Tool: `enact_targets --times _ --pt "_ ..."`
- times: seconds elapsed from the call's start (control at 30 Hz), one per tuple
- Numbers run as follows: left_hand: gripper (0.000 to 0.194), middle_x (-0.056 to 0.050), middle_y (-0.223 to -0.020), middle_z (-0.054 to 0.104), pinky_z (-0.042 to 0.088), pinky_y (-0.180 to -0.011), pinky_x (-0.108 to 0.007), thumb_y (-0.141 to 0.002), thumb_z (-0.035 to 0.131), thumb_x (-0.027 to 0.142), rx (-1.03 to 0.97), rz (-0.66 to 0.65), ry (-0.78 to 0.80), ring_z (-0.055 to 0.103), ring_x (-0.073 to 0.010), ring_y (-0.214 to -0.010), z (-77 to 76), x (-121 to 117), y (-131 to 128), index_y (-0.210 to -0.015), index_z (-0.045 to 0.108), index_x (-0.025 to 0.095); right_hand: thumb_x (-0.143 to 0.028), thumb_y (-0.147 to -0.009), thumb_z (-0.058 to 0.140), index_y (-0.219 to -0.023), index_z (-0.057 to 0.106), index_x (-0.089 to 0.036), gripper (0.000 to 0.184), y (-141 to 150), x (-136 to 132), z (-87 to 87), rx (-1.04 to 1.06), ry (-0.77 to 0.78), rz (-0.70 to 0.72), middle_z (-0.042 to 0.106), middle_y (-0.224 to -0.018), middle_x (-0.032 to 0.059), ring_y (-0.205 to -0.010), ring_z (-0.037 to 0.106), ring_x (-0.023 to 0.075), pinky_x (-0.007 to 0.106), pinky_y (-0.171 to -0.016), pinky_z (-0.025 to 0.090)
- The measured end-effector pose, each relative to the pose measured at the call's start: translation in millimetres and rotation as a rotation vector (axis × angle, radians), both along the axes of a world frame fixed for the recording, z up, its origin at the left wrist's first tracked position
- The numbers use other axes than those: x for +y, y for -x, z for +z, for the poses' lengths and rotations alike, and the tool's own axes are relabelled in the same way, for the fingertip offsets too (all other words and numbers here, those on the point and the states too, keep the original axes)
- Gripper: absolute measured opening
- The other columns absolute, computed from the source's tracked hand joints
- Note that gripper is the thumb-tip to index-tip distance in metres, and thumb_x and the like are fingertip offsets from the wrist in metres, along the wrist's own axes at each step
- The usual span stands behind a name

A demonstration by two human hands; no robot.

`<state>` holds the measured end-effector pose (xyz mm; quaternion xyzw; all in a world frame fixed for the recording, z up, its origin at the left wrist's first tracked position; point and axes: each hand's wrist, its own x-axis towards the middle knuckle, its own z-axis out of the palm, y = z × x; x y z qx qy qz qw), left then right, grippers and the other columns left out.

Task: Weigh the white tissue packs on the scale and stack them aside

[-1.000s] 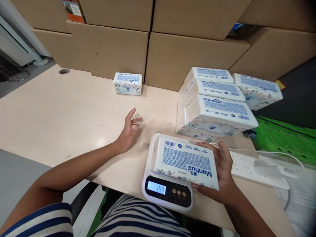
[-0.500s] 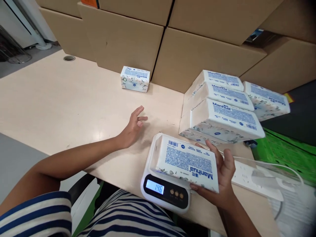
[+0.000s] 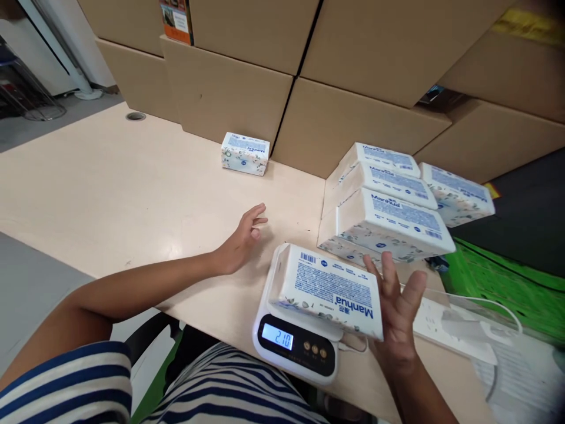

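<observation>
A white and blue pack of tissues (image 3: 331,291) lies flat on a white digital scale (image 3: 265,306), its right end overhanging the scale. The lit display (image 3: 277,337) reads about 2.10. My right hand (image 3: 397,312) is beside the pack's right end, fingers spread and no longer wrapped round it; whether the palm still touches the pack I cannot tell. My left hand (image 3: 241,241) hovers over the table left of the scale, fingers loosely apart with nothing in them.
Several tissue packs (image 3: 401,224) are stacked behind the scale at the right. A single tissue pack (image 3: 245,162) sits by the cardboard boxes (image 3: 233,88) along the back. Right of my right hand are a white power strip (image 3: 454,330) with a cable and a green crate (image 3: 503,288).
My right hand has loosened from the tissue pack and opened its fingers. The scale's reading has risen from about 1.44 to 2.10. My left hand has hardly moved.
</observation>
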<state>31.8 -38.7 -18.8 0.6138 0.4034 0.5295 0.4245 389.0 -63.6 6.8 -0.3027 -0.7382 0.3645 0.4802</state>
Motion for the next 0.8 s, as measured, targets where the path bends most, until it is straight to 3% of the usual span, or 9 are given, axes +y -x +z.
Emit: enact_targets --times 0.1,0.23,0.33,0.47,0.57,0.63,0.7,0.8 --pt "0.081 -0.005 -0.189 0.012 0.037 -0.136 -0.061 -0.107 0.031 0.079 0.017 -0.043 -0.008 0.022 -0.0386 -0.173 4.3 -22 -10 -0.177 0.013 0.043 -0.090 -0.097 0.032 -0.175 0.014 -0.056 0.086 19 -4 10.4 0.237 0.125 -0.135 0.020 -0.188 -0.0049 -0.174 0.021 0.0355 0.074 -0.134 0.023" --pt "0.082 -0.001 -0.190 0.006 0.029 -0.139 -0.063 -0.104 0.032 0.082 0.062 -0.098 -0.046 0.013 -0.0384 -0.175 10.1 -27 -6 -0.177 0.013 0.047 -0.088 -0.098 0.034 -0.175 0.026 -0.050 0.085 40 -3 29.4 0.497 0.324 -0.328 0.028 -0.186 -0.0009 -0.173 0.026 0.0311 0.069 -0.136 0.025" --pt "0.095 -0.004 -0.190 0.009 0.029 -0.138 -0.067 -0.094 0.036 0.095 0.025 0.092 -0.095 0.016 -0.0395 -0.175 13.6 3 14 -0.173 0.024 0.045 -0.090 -0.095 0.039 -0.175 0.027 -0.044 0.094 38 6 38.1 0.580 0.372 -0.506 0.027 -0.186 0.0016 -0.173 0.026 0.0260 0.061 -0.137 0.027" --pt "0.108 -0.004 -0.189 0.012 0.023 -0.141 -0.064 -0.086 0.032 0.104 0.029 0.405 -0.185 0.007 -0.0331 -0.177 23.1 50 48 -0.171 0.025 0.039 -0.085 -0.098 0.032 -0.175 0.028 -0.037 0.091 25 19 42.2 0.587 0.393 -0.686 0.017 -0.189 -0.0007 -0.175 0.018 0.0172 0.054 -0.141 0.023" --pt "0.091 0.001 -0.190 0.002 0.015 -0.140 -0.067 -0.099 0.020 0.094 0.069 0.519 -0.224 -0.005 -0.0274 -0.177 40.4 63 71 -0.173 0.019 0.041 -0.076 -0.103 0.029 -0.174 0.031 -0.033 0.082 21 21 46.7 0.601 0.407 -0.740 0.015 -0.189 -0.0009 -0.175 0.017 0.0148 0.051 -0.142 0.020" --pt "0.071 0.005 -0.190 -0.006 0.014 -0.130 -0.074 -0.110 -0.003 0.074 0.103 0.537 -0.175 -0.016 -0.0239 -0.175 57.1 60 81 -0.173 0.012 0.045 -0.070 -0.106 0.025 -0.173 0.033 -0.034 0.076 20 18 50.5 0.610 0.390 -0.757 0.017 -0.189 -0.0027 -0.174 0.016 0.0134 0.049 -0.143 0.018" --pt "0.072 0.008 -0.190 -0.008 0.014 -0.124 -0.079 -0.110 -0.018 0.064 0.080 0.550 -0.097 -0.023 -0.0229 -0.172 75.0 47 86 -0.172 0.013 0.048 -0.068 -0.108 0.021 -0.173 0.034 -0.038 0.073 16 10 51.7 0.605 0.352 -0.768 0.018 -0.188 -0.0064 -0.174 0.015 0.0118 0.047 -0.143 0.016" --pt "0.079 0.015 -0.189 0.012 0.010 -0.136 -0.073 -0.106 -0.010 0.077 -0.018 0.536 0.011 -0.012 -0.0238 -0.175 92.5 11 80 -0.164 0.038 0.053 -0.070 -0.108 0.021 -0.172 0.033 -0.045 0.071 3 -10 43.0 0.548 0.299 -0.785 0.018 -0.187 -0.0111 -0.175 0.013 0.0125 0.047 -0.144 0.015"
